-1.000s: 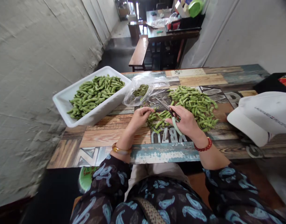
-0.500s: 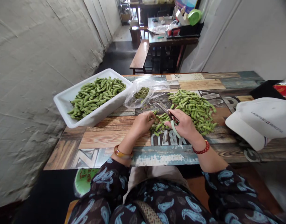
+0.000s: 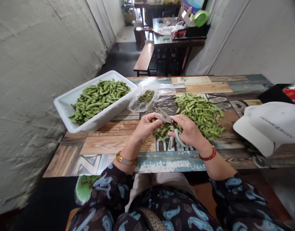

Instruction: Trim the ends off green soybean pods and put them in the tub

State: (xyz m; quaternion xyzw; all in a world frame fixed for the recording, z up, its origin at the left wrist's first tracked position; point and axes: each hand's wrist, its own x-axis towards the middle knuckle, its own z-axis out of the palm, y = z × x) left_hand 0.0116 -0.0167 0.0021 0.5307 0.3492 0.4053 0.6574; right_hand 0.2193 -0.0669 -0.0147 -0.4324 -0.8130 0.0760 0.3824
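My right hand [image 3: 187, 130] is closed around scissors [image 3: 178, 136] with pale green handles, their blades pointing up and left and slightly apart. At the blades, my left hand [image 3: 147, 126] has its thumb and fingers pinched together; what is between them is too small to make out. Below both hands lies a small scatter of green soybean pods [image 3: 163, 131]. A larger heap of pods [image 3: 200, 114] spreads behind and right of my right hand. Beyond my left hand, a clear plastic bag [image 3: 135, 104] holds small green trimmings [image 3: 146, 95].
A white plastic tub [image 3: 76, 127] full of trimmed-looking pods [image 3: 99, 99] stands left on the patchwork-print table [image 3: 109, 144]. At right lies a white cap [image 3: 265, 125]. Rough grey wall [image 3: 41, 64] runs along the left. A bench [image 3: 145, 56] and another table [image 3: 159, 38] stand behind.
My left hand has risen from the scattered pods and turned, bringing its fingertips up to the scissor blades. My right hand has shifted slightly left, still holding the scissors.
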